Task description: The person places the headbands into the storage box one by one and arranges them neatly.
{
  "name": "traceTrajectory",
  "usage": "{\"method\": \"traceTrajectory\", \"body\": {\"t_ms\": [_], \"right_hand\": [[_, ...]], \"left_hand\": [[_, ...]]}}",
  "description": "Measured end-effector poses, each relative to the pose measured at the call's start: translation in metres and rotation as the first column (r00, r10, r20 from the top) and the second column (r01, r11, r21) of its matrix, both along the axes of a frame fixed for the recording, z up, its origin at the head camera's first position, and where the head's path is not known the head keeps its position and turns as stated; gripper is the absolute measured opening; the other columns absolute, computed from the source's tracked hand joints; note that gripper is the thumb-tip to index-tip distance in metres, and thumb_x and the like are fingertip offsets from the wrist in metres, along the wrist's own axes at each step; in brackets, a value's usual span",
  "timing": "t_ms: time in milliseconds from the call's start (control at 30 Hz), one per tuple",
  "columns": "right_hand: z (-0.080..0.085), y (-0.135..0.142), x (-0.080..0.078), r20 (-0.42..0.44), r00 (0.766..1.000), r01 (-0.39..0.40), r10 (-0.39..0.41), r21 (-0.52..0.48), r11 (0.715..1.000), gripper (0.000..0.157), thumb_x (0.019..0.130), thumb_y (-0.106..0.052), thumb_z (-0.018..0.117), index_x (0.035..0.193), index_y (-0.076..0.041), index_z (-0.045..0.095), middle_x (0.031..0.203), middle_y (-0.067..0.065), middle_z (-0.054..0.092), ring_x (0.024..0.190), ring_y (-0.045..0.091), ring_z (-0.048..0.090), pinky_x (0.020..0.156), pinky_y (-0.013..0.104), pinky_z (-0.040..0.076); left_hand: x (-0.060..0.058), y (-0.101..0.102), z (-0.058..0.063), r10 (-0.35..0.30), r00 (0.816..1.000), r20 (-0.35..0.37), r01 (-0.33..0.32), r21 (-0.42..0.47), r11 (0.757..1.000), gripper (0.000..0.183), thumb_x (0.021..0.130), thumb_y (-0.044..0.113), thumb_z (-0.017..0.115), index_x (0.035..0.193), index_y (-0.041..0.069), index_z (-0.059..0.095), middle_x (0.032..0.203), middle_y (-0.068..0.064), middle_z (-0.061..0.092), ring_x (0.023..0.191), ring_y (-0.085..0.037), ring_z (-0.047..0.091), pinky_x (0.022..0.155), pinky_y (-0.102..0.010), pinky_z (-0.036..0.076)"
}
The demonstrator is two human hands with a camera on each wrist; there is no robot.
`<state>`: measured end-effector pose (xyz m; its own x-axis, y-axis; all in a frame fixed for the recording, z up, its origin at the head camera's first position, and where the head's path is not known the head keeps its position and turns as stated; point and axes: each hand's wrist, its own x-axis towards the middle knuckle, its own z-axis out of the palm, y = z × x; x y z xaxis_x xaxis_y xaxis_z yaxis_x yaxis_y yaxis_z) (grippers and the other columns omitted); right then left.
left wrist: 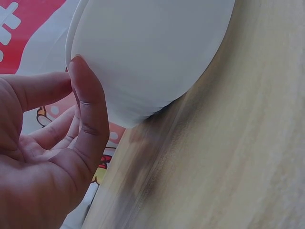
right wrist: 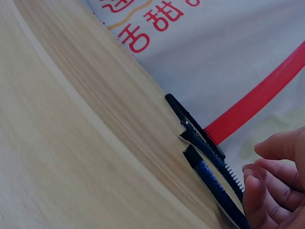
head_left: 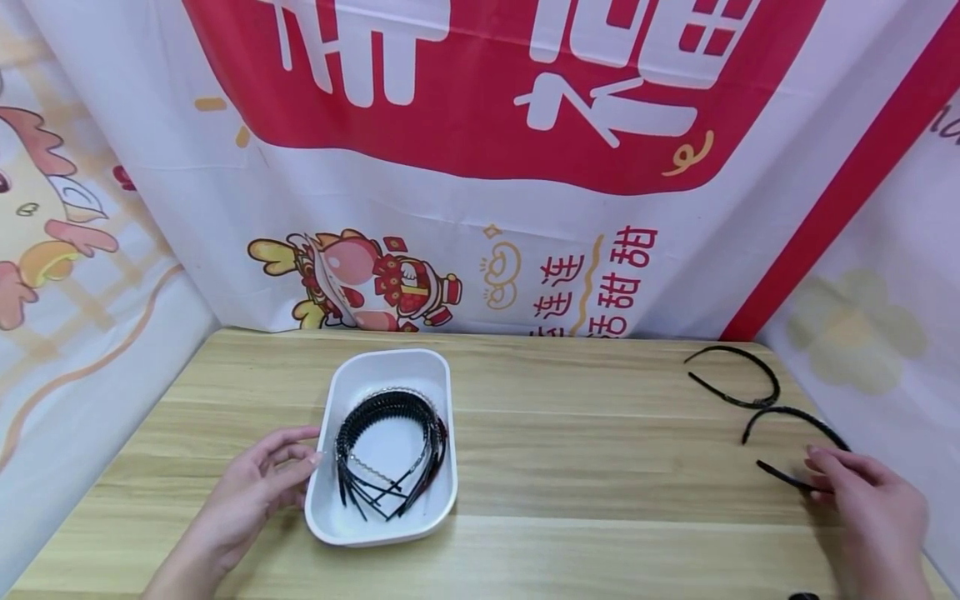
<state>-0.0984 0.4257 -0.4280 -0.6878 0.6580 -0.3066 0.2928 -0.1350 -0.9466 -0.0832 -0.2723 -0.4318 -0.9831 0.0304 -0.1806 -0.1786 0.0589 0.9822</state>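
Observation:
A white plastic bin [head_left: 381, 533] stands left of the table's middle. Inside it lies a bundle of black headbands [head_left: 390, 408], with a beaded clear one among them. My left hand [head_left: 258, 483] touches the bin's left rim; in the left wrist view its bent fingertips meet the rim from outside. My right hand [head_left: 873, 504] is over the curved end of a black toothed headband [head_left: 795, 412] lying at the table's right side. The fingers cover part of that band, and no firm grip shows in the right wrist view. A second black headband [head_left: 776, 387] lies just behind it.
Both headbands at the right are near the edge of the wooden table [head_left: 585, 467]. A printed cloth [head_left: 487, 158] hangs along the back, with further cloth panels at both sides. A small dark object [head_left: 803, 596] shows at the bottom edge, too cropped to tell.

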Motion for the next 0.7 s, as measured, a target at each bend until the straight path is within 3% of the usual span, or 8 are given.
{"method": "traceTrajectory", "body": {"t_ms": [133, 700], "right_hand": [[-0.003, 0.004, 0.000, 0.059, 0.998, 0.028, -0.028, 0.010, 1.000, 0.024, 0.098, -0.021, 0.080, 0.076, -0.032, 0.079, 0.063, -0.016, 0.073, 0.055, 0.008, 0.067, 0.050, 0.024, 0.058], [-0.011, 0.009, 0.004, 0.151, 0.988, 0.003, -0.024, 0.139, 0.990, 0.028, 0.094, -0.023, 0.083, 0.071, -0.036, 0.076, 0.059, -0.015, 0.070, 0.051, 0.009, 0.064, 0.048, 0.023, 0.053]], "left_hand": [[0.000, 0.000, 0.000, 0.001, 1.000, -0.001, -0.001, 0.004, 1.000, 0.037, 0.104, 0.006, 0.068, 0.137, 0.023, 0.062, 0.108, 0.006, 0.073, 0.091, -0.015, 0.072, 0.077, -0.034, 0.065], [-0.002, 0.001, 0.001, 0.006, 1.000, 0.001, -0.006, 0.018, 1.000, 0.038, 0.105, 0.007, 0.067, 0.140, 0.021, 0.060, 0.108, 0.005, 0.073, 0.090, -0.015, 0.072, 0.077, -0.034, 0.065]]}}
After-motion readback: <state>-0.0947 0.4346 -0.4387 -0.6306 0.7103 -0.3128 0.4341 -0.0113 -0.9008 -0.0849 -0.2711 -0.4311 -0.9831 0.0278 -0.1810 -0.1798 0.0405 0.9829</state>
